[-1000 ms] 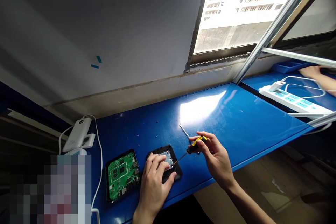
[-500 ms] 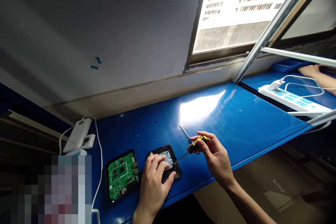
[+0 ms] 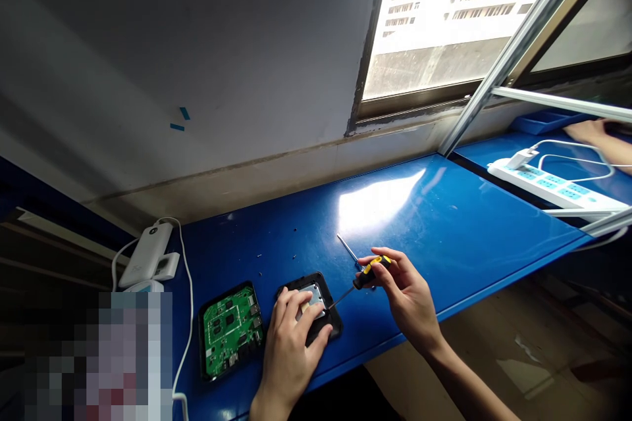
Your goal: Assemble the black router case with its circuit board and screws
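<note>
My right hand is closed around the yellow-and-black handle of a screwdriver. The screwdriver slants down to the left, its tip at the right edge of a silver metal plate. That plate sits inside a black plastic cover, which lies flat on the table. My left hand rests over the cover's left and near side, fingers spread across the plate and thumb on the near rim. To its left lies a black case holding a green circuit board. Whether the tip sits in a screw is too small to tell.
A second screwdriver's metal shaft lies just beyond my right hand. Several tiny screws are scattered on the blue table. A white plugged-in adapter trails a cable at left. At right are a power strip and another person's arm.
My left index finger has stretched slightly to the right over the plate, towards the screwdriver tip. The screwdriver and the cover stay nearly where they were.
</note>
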Tool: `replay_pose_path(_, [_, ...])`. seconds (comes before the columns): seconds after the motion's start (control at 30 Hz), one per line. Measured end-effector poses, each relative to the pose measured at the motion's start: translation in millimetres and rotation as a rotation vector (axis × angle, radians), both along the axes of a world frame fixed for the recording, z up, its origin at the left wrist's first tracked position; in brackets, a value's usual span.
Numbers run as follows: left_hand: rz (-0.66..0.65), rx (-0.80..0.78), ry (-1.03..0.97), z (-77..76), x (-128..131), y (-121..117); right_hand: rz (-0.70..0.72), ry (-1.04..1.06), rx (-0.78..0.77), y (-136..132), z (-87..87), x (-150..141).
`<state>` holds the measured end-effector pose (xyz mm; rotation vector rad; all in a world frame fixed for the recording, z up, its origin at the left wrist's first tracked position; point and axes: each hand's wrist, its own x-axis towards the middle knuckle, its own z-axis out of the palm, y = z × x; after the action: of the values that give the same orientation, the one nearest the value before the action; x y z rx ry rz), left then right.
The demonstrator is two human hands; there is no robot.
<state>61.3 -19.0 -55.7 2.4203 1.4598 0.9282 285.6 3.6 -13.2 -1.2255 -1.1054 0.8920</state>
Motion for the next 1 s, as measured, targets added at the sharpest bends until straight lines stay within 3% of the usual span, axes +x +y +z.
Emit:
replay_pose_path(0.47, [-0.028,0.102,0.052,-6.6,0.9,-0.6,-0.009,-0.023,0.013,0.9,1.1,0.1])
replay_pose_path(1.0, [-0.016,0.091,0.107,-2.6,4.2,-0.5,0.021,-0.048,0.076,-4.6,-0.8,-2.7])
